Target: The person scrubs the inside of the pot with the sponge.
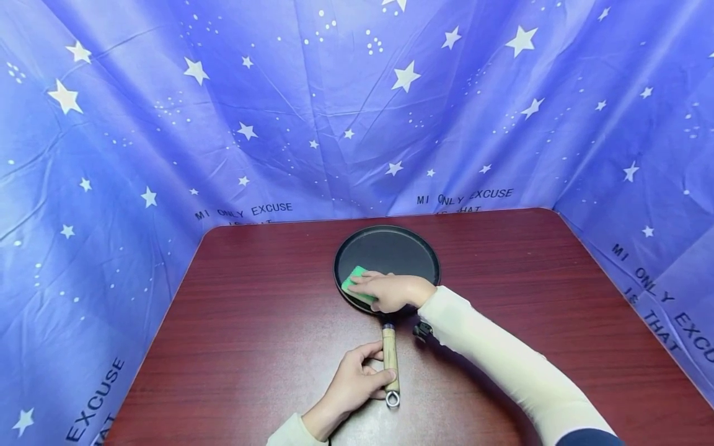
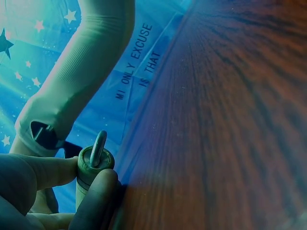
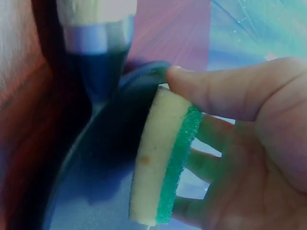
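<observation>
"Where's the black pan (image 1: 393,251)?"
"Flat on the counter (image 1: 251,322), its wooden handle (image 1: 390,354) pinched between the left hand's (image 1: 357,379) thumb and fingers."
"And the right hand (image 1: 393,292)?"
"On the green-and-cream sponge (image 3: 160,163), thumb at its edge, fingers spread over the green side (cream face toward the pan), holding it inside the pan's near edge."

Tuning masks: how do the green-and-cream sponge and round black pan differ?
The green-and-cream sponge is far smaller than the round black pan. The sponge is a block; the pan, a disc with a wooden handle. The right grip holds the sponge; the left grip, the pan's handle. Both are held.
</observation>
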The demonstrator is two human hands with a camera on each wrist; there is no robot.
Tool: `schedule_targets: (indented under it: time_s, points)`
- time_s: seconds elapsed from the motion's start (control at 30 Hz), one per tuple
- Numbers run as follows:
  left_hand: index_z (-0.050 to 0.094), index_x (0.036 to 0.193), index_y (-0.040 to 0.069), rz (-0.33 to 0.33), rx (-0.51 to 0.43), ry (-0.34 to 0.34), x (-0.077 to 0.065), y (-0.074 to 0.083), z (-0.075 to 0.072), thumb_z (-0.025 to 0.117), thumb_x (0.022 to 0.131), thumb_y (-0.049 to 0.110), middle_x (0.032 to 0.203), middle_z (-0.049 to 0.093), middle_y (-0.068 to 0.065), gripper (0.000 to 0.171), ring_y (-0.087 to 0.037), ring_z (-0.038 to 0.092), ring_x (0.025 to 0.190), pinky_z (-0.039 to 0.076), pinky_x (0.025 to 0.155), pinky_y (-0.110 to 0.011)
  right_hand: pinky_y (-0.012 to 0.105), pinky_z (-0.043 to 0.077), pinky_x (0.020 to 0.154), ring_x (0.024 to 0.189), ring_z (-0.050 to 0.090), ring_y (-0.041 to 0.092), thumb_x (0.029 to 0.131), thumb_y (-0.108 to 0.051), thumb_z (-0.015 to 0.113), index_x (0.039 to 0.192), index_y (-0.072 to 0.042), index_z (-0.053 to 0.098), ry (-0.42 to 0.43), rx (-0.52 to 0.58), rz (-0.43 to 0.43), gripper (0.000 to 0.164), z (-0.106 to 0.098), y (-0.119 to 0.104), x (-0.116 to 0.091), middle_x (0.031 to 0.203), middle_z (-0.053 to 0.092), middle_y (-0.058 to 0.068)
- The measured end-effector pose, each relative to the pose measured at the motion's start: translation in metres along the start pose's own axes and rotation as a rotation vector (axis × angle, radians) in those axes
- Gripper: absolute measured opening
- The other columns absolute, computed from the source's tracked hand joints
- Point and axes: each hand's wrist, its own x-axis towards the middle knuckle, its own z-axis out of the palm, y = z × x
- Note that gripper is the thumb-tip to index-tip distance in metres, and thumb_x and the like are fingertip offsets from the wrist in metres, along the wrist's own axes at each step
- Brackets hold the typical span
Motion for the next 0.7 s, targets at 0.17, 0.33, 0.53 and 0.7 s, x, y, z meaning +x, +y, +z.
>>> schedule_targets:
  time_s: [0.17,0.33,0.53,0.7]
  points:
    - [0.051,0.147,-0.013,0.002,-0.006,0.004,0.0,0.0,0.0,0.075,0.088,-0.002,0.114,0.06,-0.012,0.064,-0.008,0.067,0.065,0.062,0.054,-0.021,0.073,0.017,0.125,0.161,0.012,0.033,0.105,-0.004,0.059,0.166,-0.015,0.034,0.013,-0.012,-0.002,0.067,-0.004,0.006,0.012,0.175,0.02,0.009]
    - [0.052,0.147,-0.012,0.004,-0.002,0.007,0.001,0.0,0.0,0.076,0.088,-0.002,0.114,0.06,-0.012,0.064,-0.008,0.067,0.064,0.061,0.053,-0.02,0.072,0.015,0.126,0.162,0.007,0.032,0.105,-0.004,0.059,0.167,-0.017,0.032,0.01,0.01,0.021,0.069,-0.009,0.007,0.019,0.175,0.017,0.008]
    - [0.051,0.147,-0.013,0.005,0.001,0.007,0.001,0.0,0.0,0.076,0.088,-0.002,0.114,0.06,-0.012,0.065,-0.007,0.067,0.064,0.061,0.053,-0.02,0.072,0.013,0.127,0.162,0.005,0.031,0.105,-0.003,0.06,0.168,-0.018,0.029,0.014,0.023,0.026,0.071,-0.011,0.008,0.024,0.176,0.016,0.008]
    - [0.051,0.147,-0.012,-0.001,0.001,0.015,0.0,-0.001,0.001,0.075,0.088,-0.003,0.114,0.061,-0.011,0.064,-0.009,0.066,0.064,0.061,0.052,-0.021,0.073,0.013,0.126,0.162,0.006,0.032,0.105,-0.002,0.059,0.168,-0.016,0.03,0.032,0.022,0.022,0.071,-0.012,0.01,0.029,0.175,0.017,0.008]
